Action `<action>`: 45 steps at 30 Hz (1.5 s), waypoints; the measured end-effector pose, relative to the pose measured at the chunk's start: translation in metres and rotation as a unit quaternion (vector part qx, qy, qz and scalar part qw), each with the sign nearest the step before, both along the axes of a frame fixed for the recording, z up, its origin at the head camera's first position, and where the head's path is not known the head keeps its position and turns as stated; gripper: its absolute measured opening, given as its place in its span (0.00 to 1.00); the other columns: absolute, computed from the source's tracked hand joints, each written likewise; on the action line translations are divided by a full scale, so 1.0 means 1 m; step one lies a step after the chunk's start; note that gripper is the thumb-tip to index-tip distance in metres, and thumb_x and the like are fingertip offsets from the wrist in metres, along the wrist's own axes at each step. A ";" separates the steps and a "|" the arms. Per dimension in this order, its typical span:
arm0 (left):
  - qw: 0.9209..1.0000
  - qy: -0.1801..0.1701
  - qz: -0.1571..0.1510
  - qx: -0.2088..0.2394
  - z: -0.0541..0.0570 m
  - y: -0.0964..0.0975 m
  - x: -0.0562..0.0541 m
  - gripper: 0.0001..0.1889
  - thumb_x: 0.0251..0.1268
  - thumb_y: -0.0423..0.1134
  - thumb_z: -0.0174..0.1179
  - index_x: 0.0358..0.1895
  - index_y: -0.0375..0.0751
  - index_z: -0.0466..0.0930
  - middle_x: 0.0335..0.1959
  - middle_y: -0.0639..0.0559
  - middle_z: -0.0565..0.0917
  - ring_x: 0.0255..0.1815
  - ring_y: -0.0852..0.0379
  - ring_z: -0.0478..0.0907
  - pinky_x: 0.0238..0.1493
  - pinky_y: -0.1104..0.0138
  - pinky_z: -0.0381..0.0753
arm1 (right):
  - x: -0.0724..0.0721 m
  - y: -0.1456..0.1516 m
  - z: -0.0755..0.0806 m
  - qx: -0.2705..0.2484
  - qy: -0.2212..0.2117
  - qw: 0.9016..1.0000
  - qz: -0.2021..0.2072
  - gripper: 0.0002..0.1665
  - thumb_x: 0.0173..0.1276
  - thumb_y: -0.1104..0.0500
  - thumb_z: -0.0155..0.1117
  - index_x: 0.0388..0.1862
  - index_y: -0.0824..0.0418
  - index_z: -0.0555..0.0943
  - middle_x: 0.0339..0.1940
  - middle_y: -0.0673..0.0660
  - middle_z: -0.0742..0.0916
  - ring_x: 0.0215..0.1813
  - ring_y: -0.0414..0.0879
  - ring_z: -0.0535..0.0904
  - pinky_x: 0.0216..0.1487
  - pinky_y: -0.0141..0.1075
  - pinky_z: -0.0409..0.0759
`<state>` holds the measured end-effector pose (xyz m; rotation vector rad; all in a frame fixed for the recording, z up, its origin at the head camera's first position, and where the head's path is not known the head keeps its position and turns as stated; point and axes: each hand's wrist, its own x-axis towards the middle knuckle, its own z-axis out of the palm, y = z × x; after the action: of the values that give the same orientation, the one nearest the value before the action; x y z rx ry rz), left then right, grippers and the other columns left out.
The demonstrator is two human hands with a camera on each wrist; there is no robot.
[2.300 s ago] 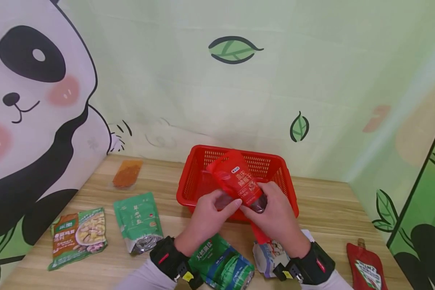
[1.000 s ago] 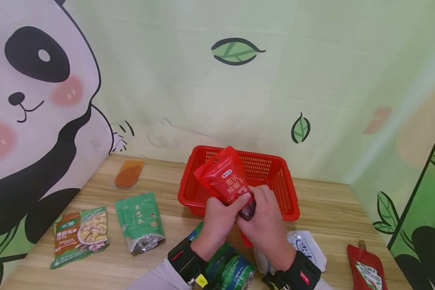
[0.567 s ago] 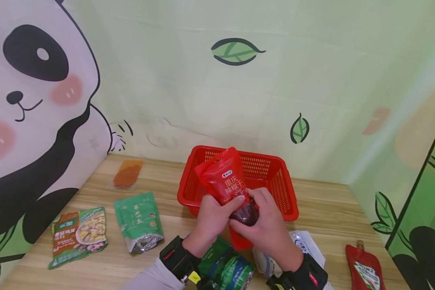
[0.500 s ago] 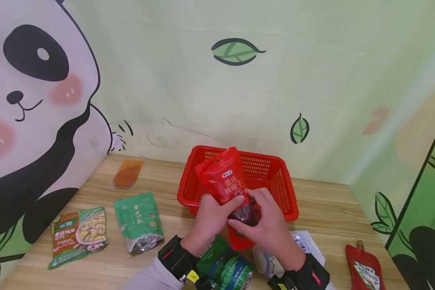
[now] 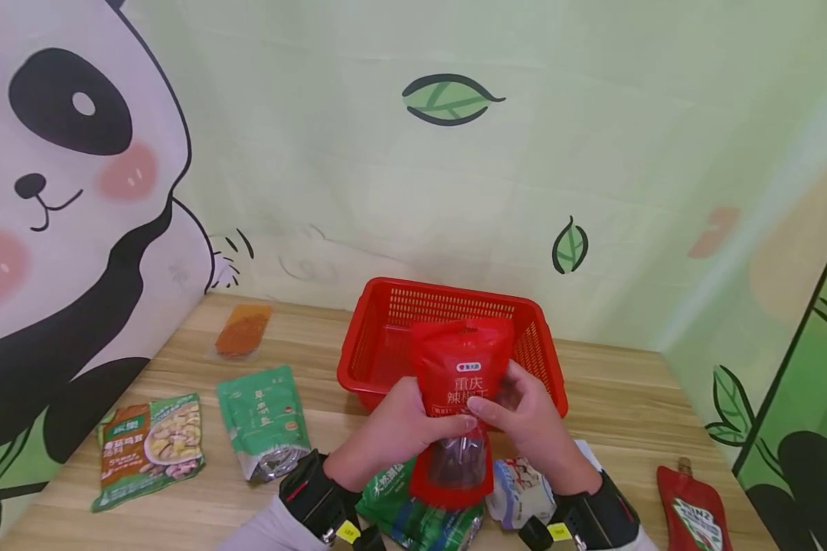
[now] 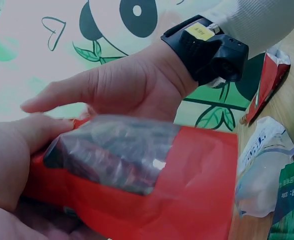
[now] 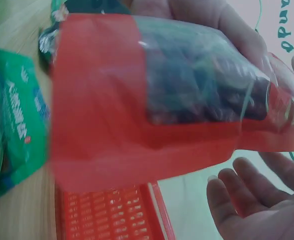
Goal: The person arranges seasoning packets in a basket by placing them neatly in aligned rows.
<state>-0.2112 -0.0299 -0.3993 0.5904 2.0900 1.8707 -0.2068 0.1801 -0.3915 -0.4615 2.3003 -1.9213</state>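
A red bag of dried chilies point(image 5: 463, 367) with a clear window is held up in front of the basket, its front to the head camera. My left hand point(image 5: 393, 428) grips its left side, thumb across the front and fingers behind. My right hand point(image 5: 534, 428) is at the right side, thumb tip over the printed front. In the right wrist view the right hand's fingers point(image 7: 247, 185) are spread and loosely bent, apart from the bag. Dark dried chilies show through the window point(image 6: 122, 150). The bag partly hides a green pouch point(image 5: 420, 505) on the table.
A red basket point(image 5: 358, 367) stands behind the bag. Left on the table point(image 5: 179, 367) lie an orange packet point(image 5: 244, 330), a green pouch point(image 5: 265, 421) and a brown-green seasoning bag point(image 5: 153, 450). A white packet point(image 5: 520, 493) and a Heinz ketchup pouch point(image 5: 692, 505) lie right.
The chili bag has turned from leaning left to upright and come lower and nearer. My right hand has shifted from its bottom to its right side, fingers loosened; the left hand keeps hold.
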 end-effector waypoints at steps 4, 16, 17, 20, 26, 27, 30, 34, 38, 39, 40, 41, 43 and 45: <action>0.998 0.030 -0.052 0.002 0.000 -0.001 -0.001 0.31 0.58 0.46 0.76 0.62 0.58 0.71 0.57 0.60 0.84 0.57 0.54 0.82 0.54 0.60 0.86 | 0.003 0.000 0.004 -0.024 -0.021 0.999 0.030 0.37 0.67 0.58 0.71 0.71 0.53 0.64 0.67 0.56 0.80 0.66 0.54 0.78 0.59 0.46 0.84; 0.986 0.042 -0.154 0.042 0.001 -0.003 -0.004 0.29 0.61 0.39 0.74 0.63 0.52 0.71 0.58 0.54 0.84 0.58 0.51 0.82 0.54 0.57 0.87 | 0.013 -0.004 0.010 0.003 -0.004 0.998 0.056 0.40 0.62 0.58 0.76 0.67 0.52 0.64 0.65 0.56 0.79 0.66 0.58 0.76 0.57 0.48 0.86; 0.986 0.043 -0.158 0.044 0.001 -0.003 -0.004 0.29 0.61 0.39 0.74 0.63 0.52 0.70 0.58 0.54 0.83 0.58 0.51 0.82 0.54 0.57 0.87 | 0.014 -0.005 0.010 0.005 0.001 0.999 0.053 0.41 0.62 0.58 0.77 0.67 0.51 0.64 0.65 0.56 0.79 0.66 0.58 0.75 0.56 0.48 0.86; 0.984 0.050 -0.163 0.050 0.002 -0.003 -0.005 0.30 0.61 0.38 0.74 0.64 0.52 0.69 0.59 0.54 0.83 0.59 0.51 0.81 0.54 0.57 0.86 | 0.017 -0.007 0.012 0.011 0.021 0.999 0.043 0.41 0.61 0.58 0.77 0.67 0.51 0.64 0.65 0.56 0.79 0.66 0.60 0.76 0.55 0.47 0.86; 0.983 0.047 -0.166 0.067 0.003 -0.003 -0.005 0.31 0.60 0.37 0.74 0.64 0.51 0.69 0.60 0.52 0.82 0.60 0.49 0.80 0.55 0.55 0.86 | 0.023 -0.011 0.016 0.021 0.037 0.999 0.023 0.41 0.62 0.57 0.78 0.67 0.50 0.65 0.64 0.55 0.80 0.65 0.60 0.76 0.54 0.45 0.87; 0.983 0.047 -0.165 0.068 0.003 -0.003 -0.005 0.31 0.60 0.37 0.74 0.64 0.51 0.69 0.60 0.52 0.82 0.60 0.49 0.80 0.55 0.55 0.86 | 0.024 -0.012 0.016 0.021 0.037 0.999 0.020 0.40 0.62 0.57 0.78 0.67 0.50 0.65 0.64 0.55 0.80 0.65 0.60 0.76 0.53 0.45 0.87; 0.984 0.050 -0.159 0.067 0.002 -0.004 -0.005 0.31 0.59 0.37 0.74 0.64 0.51 0.69 0.60 0.53 0.82 0.60 0.49 0.80 0.55 0.55 0.86 | 0.027 -0.013 0.018 0.013 0.042 0.999 0.016 0.40 0.62 0.58 0.77 0.67 0.51 0.65 0.64 0.55 0.80 0.65 0.60 0.76 0.54 0.45 0.87; 0.985 0.047 -0.150 0.066 0.000 -0.005 -0.005 0.32 0.59 0.38 0.75 0.65 0.52 0.69 0.61 0.53 0.82 0.61 0.49 0.80 0.55 0.55 0.86 | 0.030 -0.016 0.018 0.002 0.052 0.999 0.006 0.40 0.62 0.59 0.77 0.67 0.50 0.65 0.63 0.55 0.80 0.65 0.60 0.77 0.54 0.45 0.87; 0.986 0.046 -0.144 0.066 -0.001 -0.005 -0.005 0.32 0.59 0.38 0.75 0.65 0.53 0.70 0.61 0.54 0.82 0.61 0.49 0.80 0.57 0.55 0.85 | 0.032 -0.018 0.018 -0.005 0.060 0.998 -0.004 0.40 0.62 0.60 0.77 0.67 0.50 0.65 0.63 0.54 0.80 0.65 0.58 0.77 0.55 0.45 0.87; 0.986 0.048 -0.143 0.066 -0.001 -0.006 -0.005 0.32 0.59 0.39 0.75 0.65 0.53 0.69 0.61 0.54 0.82 0.61 0.49 0.79 0.57 0.55 0.85 | 0.032 -0.019 0.018 -0.007 0.064 0.998 -0.005 0.40 0.63 0.60 0.77 0.67 0.50 0.65 0.64 0.54 0.80 0.65 0.58 0.77 0.55 0.45 0.87; 0.987 0.052 -0.141 0.063 -0.002 -0.006 -0.005 0.33 0.58 0.39 0.75 0.65 0.53 0.70 0.61 0.54 0.82 0.61 0.49 0.79 0.57 0.55 0.85 | 0.032 -0.019 0.018 -0.009 0.067 0.998 -0.005 0.39 0.63 0.61 0.77 0.67 0.51 0.65 0.63 0.54 0.80 0.64 0.58 0.78 0.55 0.45 0.87; 0.987 0.056 -0.138 0.059 -0.003 -0.006 -0.005 0.32 0.58 0.39 0.75 0.65 0.53 0.70 0.61 0.55 0.82 0.61 0.50 0.80 0.57 0.56 0.85 | 0.033 -0.020 0.018 -0.010 0.071 0.997 -0.007 0.39 0.63 0.61 0.76 0.67 0.51 0.65 0.63 0.54 0.80 0.64 0.58 0.78 0.55 0.45 0.87; 0.988 0.068 -0.130 0.047 -0.004 -0.006 -0.005 0.32 0.58 0.41 0.75 0.65 0.54 0.71 0.60 0.56 0.83 0.60 0.52 0.81 0.56 0.57 0.85 | 0.033 -0.020 0.018 -0.012 0.078 0.997 -0.009 0.39 0.63 0.62 0.76 0.67 0.51 0.65 0.63 0.54 0.80 0.64 0.57 0.78 0.54 0.45 0.87; 0.989 0.081 -0.120 0.032 -0.006 -0.007 -0.004 0.31 0.58 0.42 0.76 0.64 0.55 0.71 0.59 0.58 0.84 0.58 0.54 0.82 0.55 0.58 0.86 | 0.033 -0.020 0.018 -0.013 0.087 0.996 -0.009 0.39 0.63 0.62 0.76 0.67 0.52 0.65 0.63 0.54 0.81 0.63 0.56 0.79 0.54 0.46 0.87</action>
<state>-0.2157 -0.0368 -0.4054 0.9931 1.9567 1.8116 -0.1733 0.1599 -0.3734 -0.6378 2.3931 -1.9950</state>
